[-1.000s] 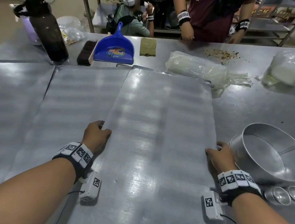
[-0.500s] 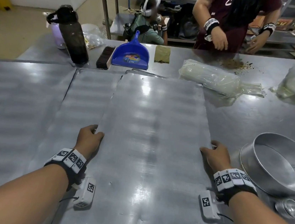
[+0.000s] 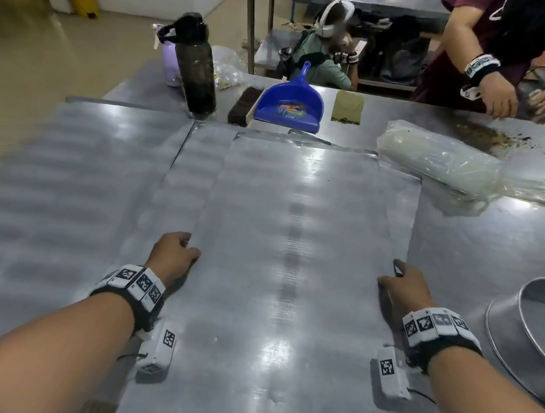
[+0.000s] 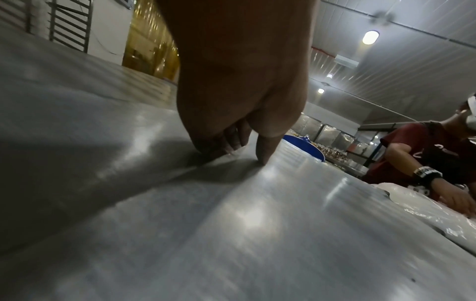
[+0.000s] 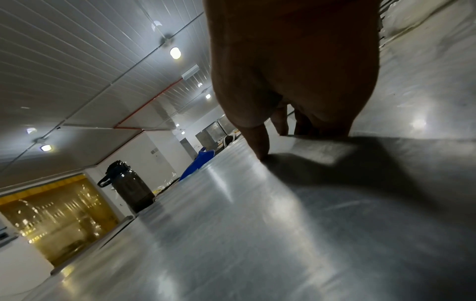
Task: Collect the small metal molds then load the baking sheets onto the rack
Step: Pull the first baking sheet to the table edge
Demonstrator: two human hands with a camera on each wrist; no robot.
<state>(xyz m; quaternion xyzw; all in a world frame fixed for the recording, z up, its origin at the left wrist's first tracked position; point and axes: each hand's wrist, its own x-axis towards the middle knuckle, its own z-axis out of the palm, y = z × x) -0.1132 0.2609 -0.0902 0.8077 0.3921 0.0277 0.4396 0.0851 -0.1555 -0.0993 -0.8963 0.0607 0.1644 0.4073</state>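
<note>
Hands: left hand (image 3: 173, 256) and right hand (image 3: 403, 287) each pinch a long edge of top sheet (image 3: 294, 243), thumbs on top, fingers curled under. Grips level with each other, toward the near end.
table (image 3: 500, 241): steel, carries everything.
top sheet: mid-table, on a stack, between the hands. Near end looks raised, far end low.
lower sheets (image 3: 192, 176): stick out left and right from under it.
pan (image 3: 527, 354): round, near right, close to right hand.
bag (image 3: 441, 165): far right, just beside the stack's far corner.
bottle (image 3: 197, 70), dustpan (image 3: 292, 105): far side, past the sheets' far edge.
molds: not in view.
rack (image 4: 69, 24): ladder-like frame far left in left wrist view, likely it.
step: lifting top sheet to carry to rack, my read.
how: raise both sides evenly and keep it flat, since thin metal will likely flex. Peel the near end first and check no lower sheet drags along. Clear the stack fully before turning. Swing left, away from pan and bag.
</note>
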